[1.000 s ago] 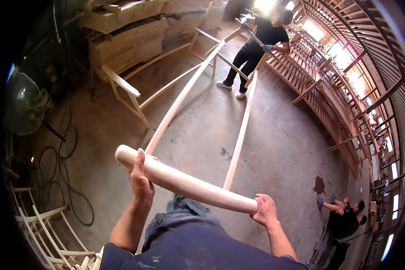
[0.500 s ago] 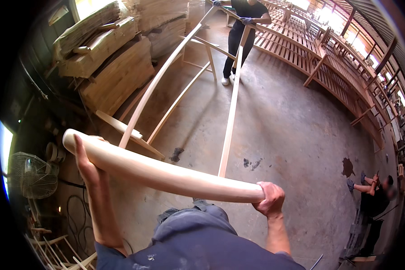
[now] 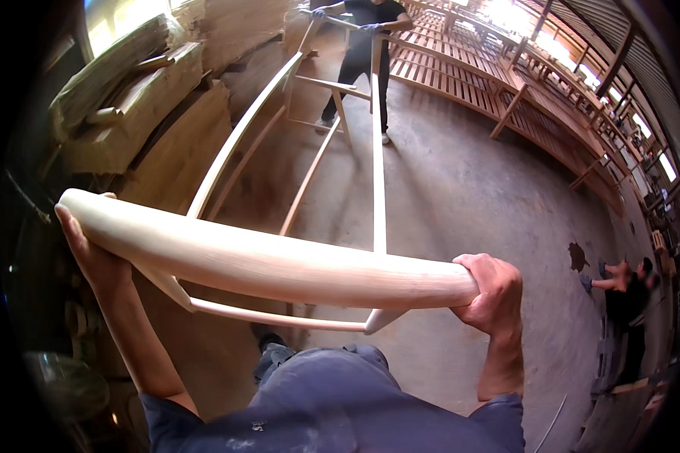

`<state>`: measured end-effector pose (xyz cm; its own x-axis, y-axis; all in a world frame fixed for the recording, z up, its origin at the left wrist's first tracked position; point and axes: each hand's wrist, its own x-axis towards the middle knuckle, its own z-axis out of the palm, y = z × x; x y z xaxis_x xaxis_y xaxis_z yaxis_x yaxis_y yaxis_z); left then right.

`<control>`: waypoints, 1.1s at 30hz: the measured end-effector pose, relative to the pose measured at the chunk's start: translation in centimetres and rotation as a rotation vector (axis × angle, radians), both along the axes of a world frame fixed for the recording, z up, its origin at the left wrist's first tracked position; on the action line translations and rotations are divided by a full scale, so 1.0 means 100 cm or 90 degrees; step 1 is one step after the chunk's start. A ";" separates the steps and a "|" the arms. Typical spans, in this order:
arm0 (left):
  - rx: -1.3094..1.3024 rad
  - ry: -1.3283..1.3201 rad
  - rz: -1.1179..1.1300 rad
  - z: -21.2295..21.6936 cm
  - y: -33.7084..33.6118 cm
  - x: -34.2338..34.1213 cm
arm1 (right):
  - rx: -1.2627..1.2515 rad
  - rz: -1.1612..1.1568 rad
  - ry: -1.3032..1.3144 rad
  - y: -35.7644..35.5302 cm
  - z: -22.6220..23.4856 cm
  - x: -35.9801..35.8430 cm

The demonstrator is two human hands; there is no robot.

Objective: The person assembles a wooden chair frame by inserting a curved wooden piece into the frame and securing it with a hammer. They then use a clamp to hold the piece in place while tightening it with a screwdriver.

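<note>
A thick, smooth, curved rail (image 3: 272, 253) of pale wood crosses in front of my body. My left hand (image 3: 102, 253) is wrapped round its left end, and my right hand (image 3: 495, 291) grips the right end. The rail is one end of a long wooden furniture frame (image 3: 378, 174), whose side bars run away from me. A thinner crossbar (image 3: 279, 317) shows below the rail, nearer my legs. At the far end, another person (image 3: 366, 60) holds the frame with gloved hands. My fingers' undersides are hidden behind the wood.
Stacked wooden boards (image 3: 128, 98) stand at the far left. Slatted wooden frames (image 3: 461, 68) fill the far right. A blurred fan (image 3: 68, 385) is at the lower left. Another person (image 3: 631, 317) is at the right edge, near a dark floor stain (image 3: 578, 257).
The rail appears higher and larger in view, with both hands still on its ends. The frame's lower crossbar has come into sight. The far person has shifted left in the picture.
</note>
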<state>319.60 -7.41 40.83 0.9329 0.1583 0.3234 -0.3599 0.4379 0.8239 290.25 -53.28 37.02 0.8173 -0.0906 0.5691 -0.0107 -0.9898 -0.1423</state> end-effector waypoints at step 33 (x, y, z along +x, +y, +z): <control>-0.065 0.480 0.113 -0.342 0.331 0.432 | 0.231 0.085 0.346 0.347 -0.226 0.349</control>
<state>362.83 25.67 6.62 0.8527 0.3209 -0.4122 0.2093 0.5131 0.8324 325.16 -18.59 14.43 0.9967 -0.0765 0.0258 -0.0550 -0.8776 -0.4762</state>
